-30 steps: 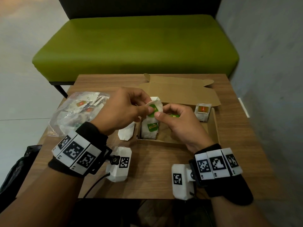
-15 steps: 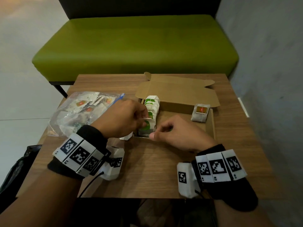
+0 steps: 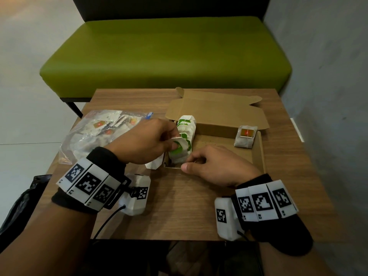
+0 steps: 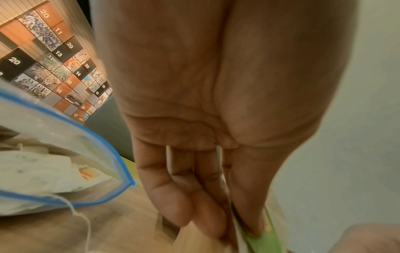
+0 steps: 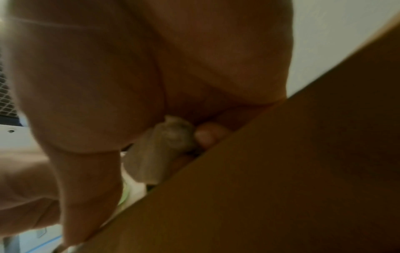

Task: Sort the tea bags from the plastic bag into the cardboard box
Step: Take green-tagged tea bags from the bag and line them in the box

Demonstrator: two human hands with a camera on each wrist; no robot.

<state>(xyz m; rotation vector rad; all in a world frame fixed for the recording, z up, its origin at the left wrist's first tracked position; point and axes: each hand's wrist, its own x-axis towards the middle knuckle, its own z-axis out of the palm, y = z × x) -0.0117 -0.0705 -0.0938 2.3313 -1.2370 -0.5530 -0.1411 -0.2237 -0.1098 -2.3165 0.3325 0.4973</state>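
Observation:
The open cardboard box (image 3: 258, 154) lies on the wooden table, with a row of green-label tea bags (image 3: 186, 126) standing along its left wall. My left hand (image 3: 173, 144) pinches the top of the front green tea bag (image 3: 179, 153), its green tag (image 4: 257, 239) held between thumb and fingers. My right hand (image 3: 189, 163) curls at the box's front left corner and pinches the same bag's lower end (image 5: 168, 142). A red-label tea bag (image 3: 246, 136) sits in the far right corner. The plastic bag (image 3: 95, 134) of tea bags lies to the left.
One white tea bag (image 3: 154, 165) lies on the table just outside the box's left wall, under my left hand. The box lid (image 3: 217, 114) lies flat behind the box. A green bench (image 3: 165, 56) stands beyond the table, and a grey wall runs along the right.
Both hands came down with the green tea bag from above the box. It now stands at the front of the green row, at the front left corner.

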